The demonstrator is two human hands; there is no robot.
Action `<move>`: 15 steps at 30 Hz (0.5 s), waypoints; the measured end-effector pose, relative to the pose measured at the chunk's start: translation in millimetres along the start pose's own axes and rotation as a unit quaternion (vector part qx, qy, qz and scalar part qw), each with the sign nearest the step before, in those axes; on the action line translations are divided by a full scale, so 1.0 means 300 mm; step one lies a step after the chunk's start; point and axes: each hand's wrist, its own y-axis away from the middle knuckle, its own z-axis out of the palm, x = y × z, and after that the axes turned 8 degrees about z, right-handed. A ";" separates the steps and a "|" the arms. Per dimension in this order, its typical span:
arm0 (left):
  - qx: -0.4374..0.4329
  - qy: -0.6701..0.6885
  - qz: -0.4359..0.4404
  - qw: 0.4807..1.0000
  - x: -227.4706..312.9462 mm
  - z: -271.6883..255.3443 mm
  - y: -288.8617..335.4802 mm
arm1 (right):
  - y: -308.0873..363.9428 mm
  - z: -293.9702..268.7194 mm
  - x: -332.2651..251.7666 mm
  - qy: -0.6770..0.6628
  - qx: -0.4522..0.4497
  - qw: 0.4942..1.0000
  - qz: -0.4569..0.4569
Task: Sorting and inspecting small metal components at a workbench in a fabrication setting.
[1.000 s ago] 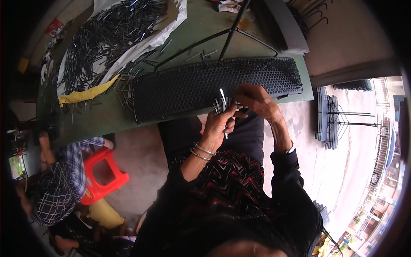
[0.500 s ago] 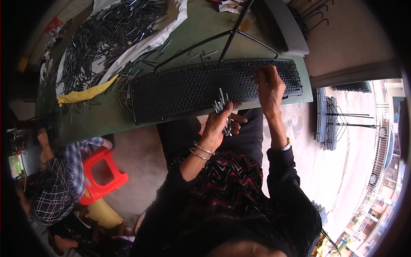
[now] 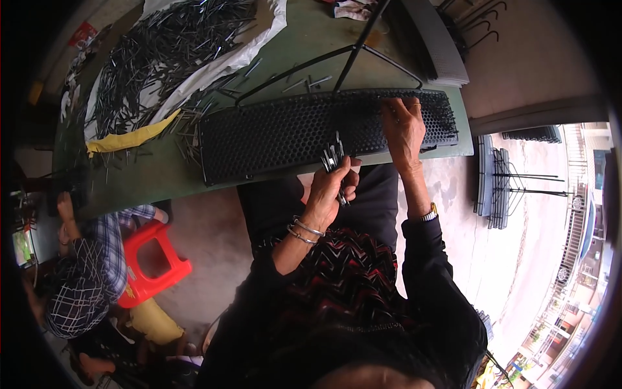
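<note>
My left hand [image 3: 334, 180] is closed round a bunch of thin dark metal rods [image 3: 332, 155], held just off the table's near edge. A long black perforated panel [image 3: 272, 136], full of small round holes, lies along that edge. Over the right part of the panel, my right hand [image 3: 403, 129] is closed with its fingertips down at the surface. Whatever those fingertips pinch is too small and hidden to make out. Several short pins [image 3: 442, 113] stick up from the holes at the panel's right end. Thin black legs [image 3: 343, 65] rise from the panel's far side.
A white sack [image 3: 259, 45] holds a heap of loose dark rods [image 3: 175, 52] on the green table [image 3: 139, 191], left and far. Stacked grey panels [image 3: 424, 39] stand at the far right. A red stool [image 3: 155, 266] and a seated person [image 3: 84, 279] are at lower left.
My right hand has shifted a little left over the panel, its fingertips lower on the surface. The left hand's fingers have curled tighter round the rods.
</note>
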 end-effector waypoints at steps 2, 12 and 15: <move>-0.013 0.005 0.008 1.000 0.008 0.012 0.003 | -0.007 -0.012 0.020 -0.005 -0.035 0.999 0.017; -0.098 0.002 -0.011 0.995 0.031 0.012 0.010 | 0.023 -0.062 -0.020 0.011 -0.084 0.994 0.069; -0.113 0.000 -0.022 0.993 0.034 0.001 0.013 | 0.019 -0.153 -0.067 -0.204 -0.358 0.900 0.142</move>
